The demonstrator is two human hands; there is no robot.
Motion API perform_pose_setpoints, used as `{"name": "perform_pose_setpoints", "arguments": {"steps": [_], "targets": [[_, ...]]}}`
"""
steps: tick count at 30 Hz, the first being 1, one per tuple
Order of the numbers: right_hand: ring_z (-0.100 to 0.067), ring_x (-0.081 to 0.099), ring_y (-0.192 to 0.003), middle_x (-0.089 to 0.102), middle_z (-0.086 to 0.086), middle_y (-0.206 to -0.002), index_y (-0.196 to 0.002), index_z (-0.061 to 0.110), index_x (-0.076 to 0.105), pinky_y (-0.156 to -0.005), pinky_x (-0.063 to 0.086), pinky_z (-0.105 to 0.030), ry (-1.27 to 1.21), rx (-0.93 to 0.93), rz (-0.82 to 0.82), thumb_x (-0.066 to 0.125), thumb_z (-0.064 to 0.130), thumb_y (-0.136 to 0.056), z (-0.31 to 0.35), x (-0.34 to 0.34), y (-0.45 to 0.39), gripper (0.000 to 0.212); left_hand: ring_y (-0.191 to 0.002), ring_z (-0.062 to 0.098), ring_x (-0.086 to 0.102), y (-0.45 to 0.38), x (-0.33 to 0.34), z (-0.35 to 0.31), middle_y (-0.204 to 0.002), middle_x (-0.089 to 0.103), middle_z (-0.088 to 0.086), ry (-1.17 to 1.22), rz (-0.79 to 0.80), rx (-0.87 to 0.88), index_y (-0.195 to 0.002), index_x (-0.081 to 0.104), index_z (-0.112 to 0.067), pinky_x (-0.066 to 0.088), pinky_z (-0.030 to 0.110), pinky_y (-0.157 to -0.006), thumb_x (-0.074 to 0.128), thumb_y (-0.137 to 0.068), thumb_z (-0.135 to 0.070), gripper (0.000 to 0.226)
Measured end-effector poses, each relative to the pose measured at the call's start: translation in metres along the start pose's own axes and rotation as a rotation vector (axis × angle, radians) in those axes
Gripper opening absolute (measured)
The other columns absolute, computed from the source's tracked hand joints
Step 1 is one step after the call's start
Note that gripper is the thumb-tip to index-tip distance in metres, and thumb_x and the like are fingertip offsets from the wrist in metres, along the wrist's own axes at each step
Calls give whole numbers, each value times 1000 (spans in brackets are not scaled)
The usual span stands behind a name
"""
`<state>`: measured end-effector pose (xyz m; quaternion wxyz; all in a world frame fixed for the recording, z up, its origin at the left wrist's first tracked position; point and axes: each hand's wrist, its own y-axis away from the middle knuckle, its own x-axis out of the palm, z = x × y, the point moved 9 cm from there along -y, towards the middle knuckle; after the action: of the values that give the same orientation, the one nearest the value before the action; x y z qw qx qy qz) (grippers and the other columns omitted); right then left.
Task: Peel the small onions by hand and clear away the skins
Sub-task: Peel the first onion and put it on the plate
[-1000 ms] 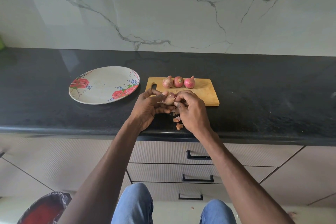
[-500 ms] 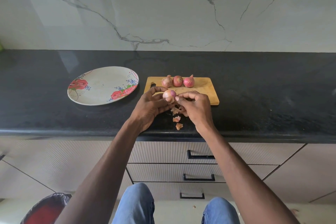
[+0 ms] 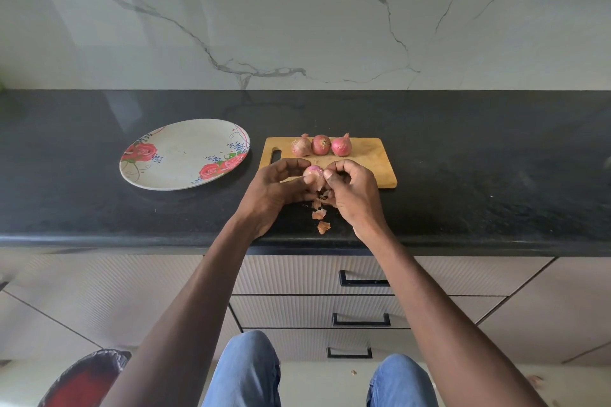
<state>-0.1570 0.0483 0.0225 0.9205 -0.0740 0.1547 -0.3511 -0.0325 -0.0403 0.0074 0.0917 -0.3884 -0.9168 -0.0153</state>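
My left hand point(image 3: 276, 190) grips a small pink onion point(image 3: 312, 171) just in front of the wooden cutting board point(image 3: 370, 162). My right hand point(image 3: 352, 190) pinches the onion's loose skin with curled fingers. Three unpeeled small onions point(image 3: 320, 144) stand in a row at the board's far edge. Torn brown skin pieces point(image 3: 320, 214) lie on the black counter below my hands, another skin piece point(image 3: 323, 227) nearer the edge. Part of the held onion is hidden by my fingers.
A white plate with red roses point(image 3: 172, 155) sits left of the board. The black counter edge point(image 3: 132, 239) runs in front, with drawers point(image 3: 362, 304) beneath. A bin with a dark liner point(image 3: 82, 380) stands on the floor at lower left. A marble wall rises behind.
The onion has turned in my left hand, showing more pink flesh. My right hand's fingers have shifted on the skin, and more skin hangs below the onion.
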Motion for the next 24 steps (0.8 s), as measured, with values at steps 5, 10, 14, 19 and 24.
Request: {"name": "perform_pose_setpoints", "arguments": {"steps": [5, 10, 14, 19, 24], "targets": [[-9, 65, -70, 69, -4, -81, -89, 19, 58, -78, 60, -47, 34, -1, -16, 54, 13, -102, -1, -2, 0, 15, -94, 25, 71, 1, -1, 0, -112, 69, 16, 112, -1, -42, -121, 61, 1, 62, 35, -84, 64, -92, 0, 29], [-13, 67, -87, 68, 1, -96, -97, 19, 65, -79, 61, -43, 87, -93, -91, 64, 1, -92, 6, -9, 3, 18, -96, 26, 72, 2, -3, 1, -111, 71, 16, 178, -5, -61, -126, 59, 4, 62, 35, -84, 63, -90, 5, 36], [-7, 67, -90, 70, 6, -96, -99, 10, 78, -79, 57, -24, 115, -213, -131, 81, 19, -84, 20, -12, 8, 18, -96, 30, 71, 2, -2, -2, -109, 71, 18, 166, -11, -30, -117, 62, 2, 60, 42, -90, 74, -75, 0, 43], [-3, 65, -84, 71, 3, -91, -96, 6, 79, -77, 51, -11, 174, -263, -142, 82, 13, -82, 24, -9, 10, 16, -100, 35, 68, 0, -4, -2, -107, 69, 17, 54, -22, 12, -111, 61, -3, 57, 49, -95, 81, -69, -2, 46], [-9, 65, -83, 71, 0, -90, -92, 5, 76, -76, 52, -16, 267, -283, -143, 76, 9, -87, 27, -5, 11, 6, -97, 32, 69, 0, -7, -1, -107, 71, 13, -19, -36, 23, -111, 61, -4, 54, 54, -99, 83, -71, -2, 46]]}}
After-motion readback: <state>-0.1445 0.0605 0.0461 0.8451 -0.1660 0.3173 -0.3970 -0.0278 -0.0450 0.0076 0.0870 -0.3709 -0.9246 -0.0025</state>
